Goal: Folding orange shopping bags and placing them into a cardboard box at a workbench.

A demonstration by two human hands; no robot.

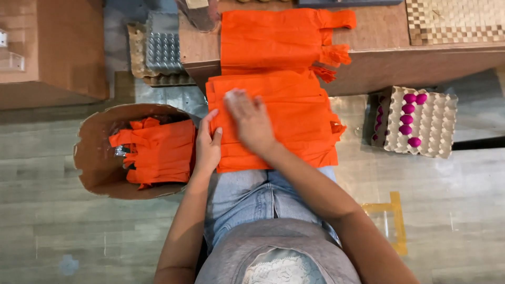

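A flat orange plastic bag (294, 115) lies across my lap on my jeans. My right hand (251, 120) rests palm down on its left part, fingers spread and slightly blurred. My left hand (208, 144) lies at the bag's left edge, fingers together against it. A second stack of orange bags (271, 39) sits on the brown table (379, 52) just beyond. More folded orange bags (158, 150) lie in a brown paper-lined basket (92, 158) on the floor to my left.
An egg tray (426, 123) with several pink eggs sits on the floor at right. Grey empty egg trays (163, 44) stand at the table's left end. A cardboard box (50, 47) is at far left, a woven mat (455, 21) at top right.
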